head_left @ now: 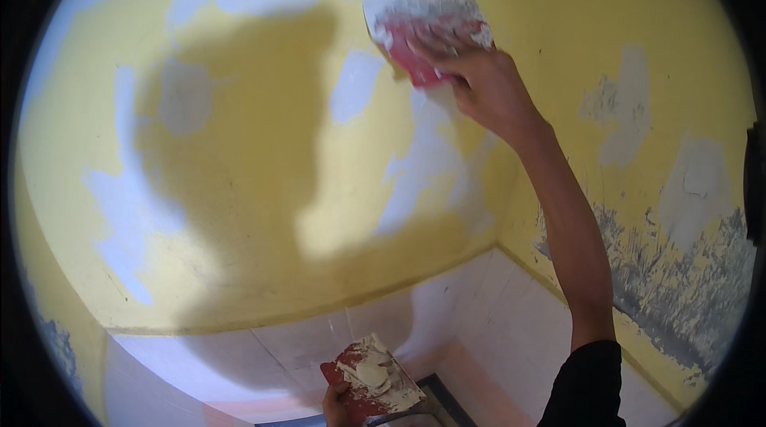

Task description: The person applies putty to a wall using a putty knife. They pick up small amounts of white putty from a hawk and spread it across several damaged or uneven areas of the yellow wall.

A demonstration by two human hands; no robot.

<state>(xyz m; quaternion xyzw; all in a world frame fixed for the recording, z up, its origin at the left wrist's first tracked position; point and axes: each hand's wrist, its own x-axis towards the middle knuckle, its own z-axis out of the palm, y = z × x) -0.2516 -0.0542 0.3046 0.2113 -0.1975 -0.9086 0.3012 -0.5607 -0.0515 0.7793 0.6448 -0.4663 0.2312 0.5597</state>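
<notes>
My right hand is raised high and closed around a red putty spreader. White-grey putty coats the blade, which is held up at the yellow wall; whether the whole edge touches cannot be made out. Low in view, my left hand grips a second red spreader by its side, partly cut off by the lower edge. A thick lump of wet, cream-white putty sits on its face. Pale filler patches mark the wall around and below my right hand.
White tiles run below a ledge under the yellow paint. To the right, the adjoining wall has pale patches and rough grey peeling areas. A dark-edged object stands beneath the left spreader. My shadow falls across the wall.
</notes>
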